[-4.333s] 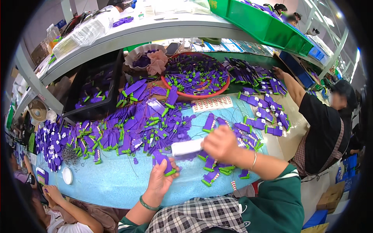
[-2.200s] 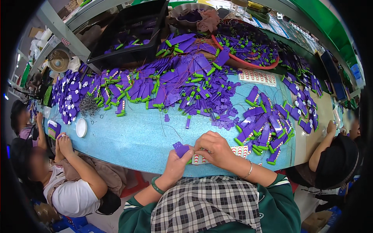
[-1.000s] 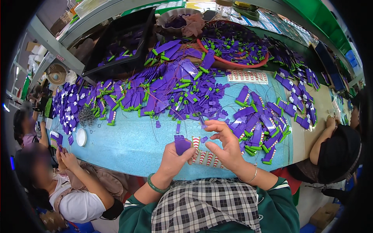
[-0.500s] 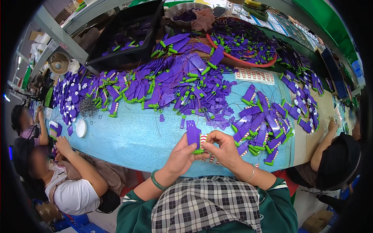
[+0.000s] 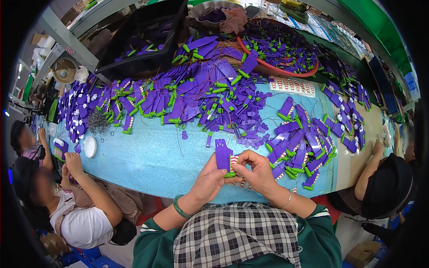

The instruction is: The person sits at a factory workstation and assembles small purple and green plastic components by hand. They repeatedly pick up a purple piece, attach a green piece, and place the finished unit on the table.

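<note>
Purple boot-shaped piece [image 5: 222, 157]: flat, glossy, notched top, bright green base; held over the bench [image 5: 143, 167].
Chevron strip [image 5: 234, 161]: red-and-white, along its right edge.
Left hand [image 5: 206, 181]: fingers closed on the piece.
Right hand [image 5: 259, 176]: fingers pinching the strip.

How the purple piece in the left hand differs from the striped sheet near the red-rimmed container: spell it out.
The purple piece has a green end; the striped sheet is pale with red marks. The left hand holds the piece, while the sheet lies flat on the blue table, untouched. Red-and-white stripes show on the sheet and at the piece's right edge.
</note>
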Motion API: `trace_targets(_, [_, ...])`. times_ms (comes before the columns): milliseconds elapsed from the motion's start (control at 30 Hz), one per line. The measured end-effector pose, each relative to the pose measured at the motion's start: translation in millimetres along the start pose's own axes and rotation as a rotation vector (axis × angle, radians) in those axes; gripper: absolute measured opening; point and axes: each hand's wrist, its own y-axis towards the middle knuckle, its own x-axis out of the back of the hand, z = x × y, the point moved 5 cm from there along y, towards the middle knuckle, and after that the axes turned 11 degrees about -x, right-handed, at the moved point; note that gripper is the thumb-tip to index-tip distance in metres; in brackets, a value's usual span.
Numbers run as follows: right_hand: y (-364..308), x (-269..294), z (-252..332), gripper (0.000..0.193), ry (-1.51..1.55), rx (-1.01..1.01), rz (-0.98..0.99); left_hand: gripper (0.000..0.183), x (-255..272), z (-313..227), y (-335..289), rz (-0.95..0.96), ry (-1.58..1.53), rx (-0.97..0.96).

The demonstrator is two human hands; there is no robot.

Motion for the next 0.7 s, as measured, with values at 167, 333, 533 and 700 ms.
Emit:
trace_targets(167, [-3,0,10,0.011,-0.104,0.087,-0.008,0.041,-1,-1,0,0.017,0.155,-0.03])
trace_targets(333, [-4,3,18,0.016,-0.187,0.211,-0.089,0.029,-7,-2,-1,0.06,0.335,-0.036])
trace_targets(533, [-8,6,32,0.018,-0.42,0.431,-0.124,0.028,-6,-2,-4,0.241,0.54,-0.152])
trace_targets(700, [2,3,28,0.041,-0.288,0.222,0.069,0.023,-9,1,-6,0.268,0.222,-0.071])
